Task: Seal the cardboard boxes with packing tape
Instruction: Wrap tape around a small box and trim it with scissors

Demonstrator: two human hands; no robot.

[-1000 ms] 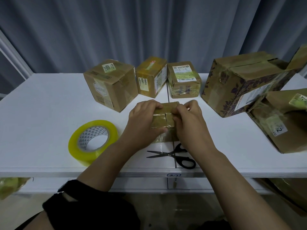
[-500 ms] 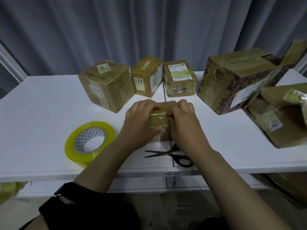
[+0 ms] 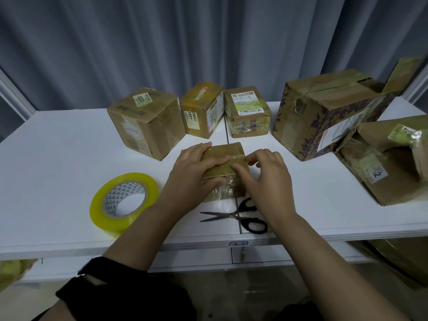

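A small cardboard box (image 3: 228, 154) stands on the white table (image 3: 58, 158) in front of me, with clear tape across its top and down its near face. My left hand (image 3: 194, 172) lies over the box's left side, fingers stretched across the top and thumb on the near face. My right hand (image 3: 266, 172) sits at the box's right edge; its thumb presses the tape on the top and its fingers curl against the right side. A yellow roll of packing tape (image 3: 124, 201) lies flat at the left. Black-handled scissors (image 3: 240, 217) lie just below the box.
Three taped boxes (image 3: 144, 125) (image 3: 201, 111) (image 3: 246, 112) line the back of the table. A large patterned box (image 3: 324, 112) with a raised flap and another worn box (image 3: 389, 158) fill the right side. A grey curtain hangs behind.
Both hands have spread apart along the box top, the right one sliding to the right edge. More of the taped top shows between them.
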